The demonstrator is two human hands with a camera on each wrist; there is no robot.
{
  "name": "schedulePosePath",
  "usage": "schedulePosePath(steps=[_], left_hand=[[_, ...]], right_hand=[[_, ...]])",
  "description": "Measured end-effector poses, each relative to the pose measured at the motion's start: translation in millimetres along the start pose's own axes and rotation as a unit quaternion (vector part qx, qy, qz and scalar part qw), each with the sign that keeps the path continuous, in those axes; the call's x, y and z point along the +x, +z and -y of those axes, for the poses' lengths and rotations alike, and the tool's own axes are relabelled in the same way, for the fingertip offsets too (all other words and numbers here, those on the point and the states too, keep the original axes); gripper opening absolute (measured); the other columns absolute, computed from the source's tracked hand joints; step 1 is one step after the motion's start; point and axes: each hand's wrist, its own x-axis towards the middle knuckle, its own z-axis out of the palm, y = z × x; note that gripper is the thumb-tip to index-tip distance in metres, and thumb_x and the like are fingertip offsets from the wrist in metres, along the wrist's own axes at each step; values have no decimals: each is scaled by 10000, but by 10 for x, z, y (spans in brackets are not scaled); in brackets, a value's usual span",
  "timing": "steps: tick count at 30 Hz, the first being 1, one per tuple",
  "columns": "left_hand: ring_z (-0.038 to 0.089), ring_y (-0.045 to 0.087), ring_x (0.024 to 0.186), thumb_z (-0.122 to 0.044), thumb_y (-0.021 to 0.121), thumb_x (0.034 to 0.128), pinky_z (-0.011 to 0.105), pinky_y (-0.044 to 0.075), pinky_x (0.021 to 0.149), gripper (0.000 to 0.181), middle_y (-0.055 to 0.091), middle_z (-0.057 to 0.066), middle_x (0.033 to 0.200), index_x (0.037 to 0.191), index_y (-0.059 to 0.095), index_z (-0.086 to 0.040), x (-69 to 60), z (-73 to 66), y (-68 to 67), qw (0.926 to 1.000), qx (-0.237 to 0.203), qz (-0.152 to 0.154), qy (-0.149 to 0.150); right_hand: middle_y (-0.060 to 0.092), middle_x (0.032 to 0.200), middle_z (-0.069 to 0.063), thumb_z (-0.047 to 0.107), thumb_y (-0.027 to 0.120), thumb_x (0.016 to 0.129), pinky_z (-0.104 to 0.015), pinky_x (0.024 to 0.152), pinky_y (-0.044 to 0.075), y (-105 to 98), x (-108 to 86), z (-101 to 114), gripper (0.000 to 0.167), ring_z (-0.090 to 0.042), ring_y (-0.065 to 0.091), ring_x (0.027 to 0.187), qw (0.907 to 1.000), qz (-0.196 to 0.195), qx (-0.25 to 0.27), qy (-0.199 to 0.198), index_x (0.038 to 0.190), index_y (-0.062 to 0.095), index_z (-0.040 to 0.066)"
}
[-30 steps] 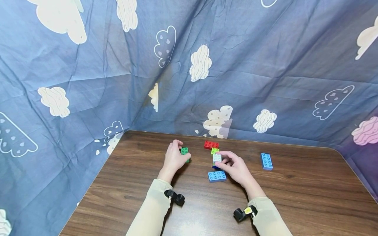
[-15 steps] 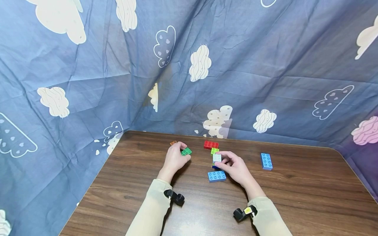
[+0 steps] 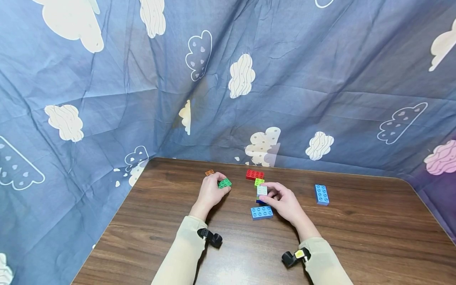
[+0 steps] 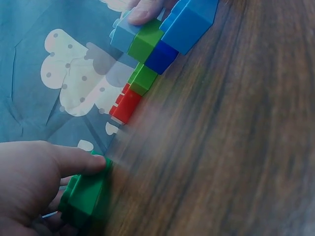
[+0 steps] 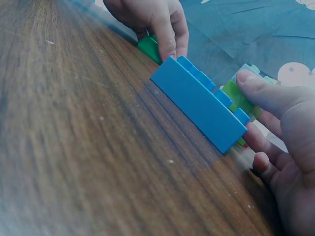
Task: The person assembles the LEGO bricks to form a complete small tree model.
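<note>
Left hand [image 3: 210, 192] pinches a dark green brick [image 3: 225, 183], thumb on the near side, fingers behind and partly hidden; whether it touches the bench [image 3: 142, 221] or sits just off it, can't tell. Right hand [image 3: 283, 202] has thumb and fingers clamped on a pale blue block [image 3: 262, 190], which tops a middle green block [image 4: 145, 41] on a dark blue block [image 4: 161, 58]. Key relation: dark green brick is left of that pile with a bare gap between, its long axis seemingly left-right, right end a bit farther, though fingers cover part of it. Left hand is the nearer one to it; right hand is well apart, across the gap. Small lime brick [image 3: 259, 182] sits just far of the pile, red brick [image 3: 255, 175] just beyond, long side left-right. One blue brick [image 3: 261, 213] lies near side of the pile, also left-right; a second blue brick [image 3: 322, 194] is off right, running near-far. Orange brick [image 3: 209, 172] just far of the left hand, partly covered.
</note>
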Motion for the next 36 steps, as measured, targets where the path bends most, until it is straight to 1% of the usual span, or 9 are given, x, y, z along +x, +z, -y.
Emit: schedulePosePath(steps=[6,11,15,19,21,24,28,31,36], left_hand=[[339,621,1155,-159,868,933,499,497,1008,266,751,89,1109,1151,734,-88,5,11,6,9999,58,88,-5],[369,616,1193,-155,846,950,516,494,1019,284,739,119,1149,1197,744,-60,-3,-12,-12,9998,89,154,61],[368,621,1187,-156,840,957,516,501,1003,301,732,126,1170,1226,751,-56,-9,-18,-7,9998,59,158,134],[327,641,1145,-165,831,966,498,512,993,315,733,114,1189,1256,753,-71,3,-7,17,9996,6,105,271],[306,652,1130,-174,825,969,493,513,995,324,733,106,1203,1271,753,-81,10,-10,25,9992,-3,42,400],[302,655,1130,-179,823,967,492,509,998,346,729,111,1233,1293,753,-89,13,-36,23,9982,-115,-42,582],[285,657,1129,-177,816,973,481,522,990,364,719,112,1271,1321,750,-95,10,-101,6,9957,-447,-72,805],[253,652,1133,-180,801,991,463,536,989,369,707,96,1300,1347,741,-104,3,-154,-4,9930,-697,37,951],[220,642,1172,-192,781,1013,448,536,1024,380,685,64,1346,1383,725,-126,-8,-231,0,9877,-941,371,1193]], right_hand=[[727,977,-29,191,864,966,-279,756,526,2,2,11,414,-194,639,848,10000,-3,9,3,1352,726,128],[723,982,-50,202,866,967,-280,768,524,-10,-1,22,412,-201,633,869,10000,-25,58,39,1349,732,126],[725,991,-50,206,865,969,-277,772,527,-10,1,17,416,-187,634,876,10000,-21,39,50,1354,730,122],[730,982,-42,199,860,974,-274,766,527,-3,3,9,416,-166,634,865,10000,-11,21,19,1358,724,112],[732,973,-47,197,860,973,-272,764,524,3,6,11,417,-171,635,859,10000,-7,60,45,1358,723,110],[738,969,-55,191,854,978,-273,767,521,13,8,19,411,-176,635,858,9999,1,129,81,1358,723,109],[753,972,-57,199,856,976,-274,774,521,33,10,57,403,-178,644,868,9997,-54,140,177,1348,732,106],[764,1001,-63,205,856,977,-283,792,525,61,19,88,412,-189,659,896,9996,-47,122,255,1355,730,101],[776,1023,-65,206,857,976,-295,810,521,99,26,144,427,-201,673,926,9993,2,100,370,1367,725,98]])
